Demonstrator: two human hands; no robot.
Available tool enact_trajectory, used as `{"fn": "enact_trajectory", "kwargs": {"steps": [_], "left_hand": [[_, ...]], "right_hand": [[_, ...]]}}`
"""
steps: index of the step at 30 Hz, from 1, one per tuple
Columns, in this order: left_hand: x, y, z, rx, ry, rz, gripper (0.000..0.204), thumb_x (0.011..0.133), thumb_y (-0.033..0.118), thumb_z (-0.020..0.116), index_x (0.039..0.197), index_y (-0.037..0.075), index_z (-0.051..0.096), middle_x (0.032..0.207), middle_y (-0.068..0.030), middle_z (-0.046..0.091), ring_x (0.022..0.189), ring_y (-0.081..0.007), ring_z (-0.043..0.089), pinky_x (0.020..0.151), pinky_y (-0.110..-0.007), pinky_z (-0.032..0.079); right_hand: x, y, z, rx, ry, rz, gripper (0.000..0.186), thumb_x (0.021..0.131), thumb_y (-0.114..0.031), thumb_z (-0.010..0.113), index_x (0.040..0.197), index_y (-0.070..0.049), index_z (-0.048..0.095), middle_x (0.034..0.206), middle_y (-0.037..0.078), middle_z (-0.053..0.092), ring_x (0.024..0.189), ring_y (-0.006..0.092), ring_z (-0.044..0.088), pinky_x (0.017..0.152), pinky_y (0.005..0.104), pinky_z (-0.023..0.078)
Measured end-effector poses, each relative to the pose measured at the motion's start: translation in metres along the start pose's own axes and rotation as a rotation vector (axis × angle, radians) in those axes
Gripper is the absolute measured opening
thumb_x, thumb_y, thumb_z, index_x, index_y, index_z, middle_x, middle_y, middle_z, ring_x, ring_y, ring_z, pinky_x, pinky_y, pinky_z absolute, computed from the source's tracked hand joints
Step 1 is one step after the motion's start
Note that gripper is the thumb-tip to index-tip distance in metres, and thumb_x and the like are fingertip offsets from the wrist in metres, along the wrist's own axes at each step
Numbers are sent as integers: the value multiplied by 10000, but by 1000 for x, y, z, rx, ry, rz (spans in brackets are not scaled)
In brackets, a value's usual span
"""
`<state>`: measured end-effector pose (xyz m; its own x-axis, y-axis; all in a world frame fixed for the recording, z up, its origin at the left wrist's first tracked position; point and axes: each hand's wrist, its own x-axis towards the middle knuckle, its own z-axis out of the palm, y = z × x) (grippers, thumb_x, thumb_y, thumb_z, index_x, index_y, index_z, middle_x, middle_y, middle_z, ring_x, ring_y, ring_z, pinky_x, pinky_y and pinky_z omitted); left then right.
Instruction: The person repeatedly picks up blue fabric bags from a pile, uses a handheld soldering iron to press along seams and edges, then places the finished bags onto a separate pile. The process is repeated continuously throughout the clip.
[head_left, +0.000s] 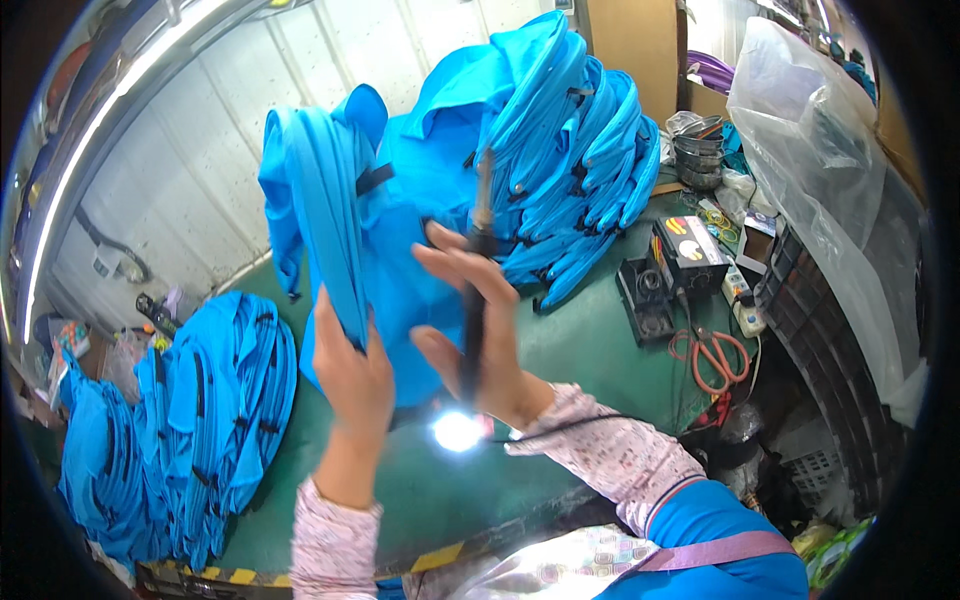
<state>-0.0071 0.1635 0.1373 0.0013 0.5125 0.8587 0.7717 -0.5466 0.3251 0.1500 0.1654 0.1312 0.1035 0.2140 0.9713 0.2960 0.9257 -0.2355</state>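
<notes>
My left hand grips the lower edge of a folded blue fabric piece, thumb on one side and fingers on the other. The piece stands upright in several layers, with a short black strap on its side. A soldering iron with a black handle and metal tip points up in my right hand, lying across the palm near the thumb; the fingers are partly spread and slightly blurred. More blue fabric lies behind and between my hands. Below the iron, a bright white light glares.
Heaps of blue fabric pieces rise at the back and left of the green table. At right are a soldering station, iron stand, orange-handled scissors, power strip, stacked metal bowls and plastic sheeting.
</notes>
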Motion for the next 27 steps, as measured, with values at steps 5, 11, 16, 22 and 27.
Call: {"fn": "enact_trajectory", "kwargs": {"steps": [5,11,16,22,27], "left_hand": [[114,-8,99,-4,-160,171,503,900,202,702,1314,-5,504,1161,-255,631,977,-423,647,820,-426,528],[192,18,296,-90,-377,354,875,704,359,857,1410,64,432,1223,-216,557,1139,-409,539,942,-468,474],[227,88,387,78,-705,593,707,782,77,665,1442,156,424,1304,-169,547,1211,-386,535,993,-461,476],[239,117,445,42,-875,488,593,814,80,639,1384,181,512,1341,-161,562,1235,-360,542,1025,-447,466],[186,116,466,1,-593,646,529,751,306,775,1239,214,592,1214,-75,588,1140,-289,565,907,-506,461]], "right_hand": [[-54,46,-74,-36,60,157,542,1007,-237,554,1417,-30,267,1213,263,603,1302,327,495,963,405,493],[-101,62,-117,-23,97,474,568,1001,-238,565,1417,-21,244,1368,300,435,871,246,691,767,360,579],[-102,65,-117,10,129,625,646,966,-276,636,1397,5,244,1382,278,418,862,260,688,721,350,597],[-94,72,-122,108,414,843,574,950,-174,624,1374,16,286,1365,239,444,805,228,679,706,332,573],[-100,82,-133,-119,447,778,679,984,-419,522,1426,27,264,1357,209,485,725,204,625,650,314,518]]}}
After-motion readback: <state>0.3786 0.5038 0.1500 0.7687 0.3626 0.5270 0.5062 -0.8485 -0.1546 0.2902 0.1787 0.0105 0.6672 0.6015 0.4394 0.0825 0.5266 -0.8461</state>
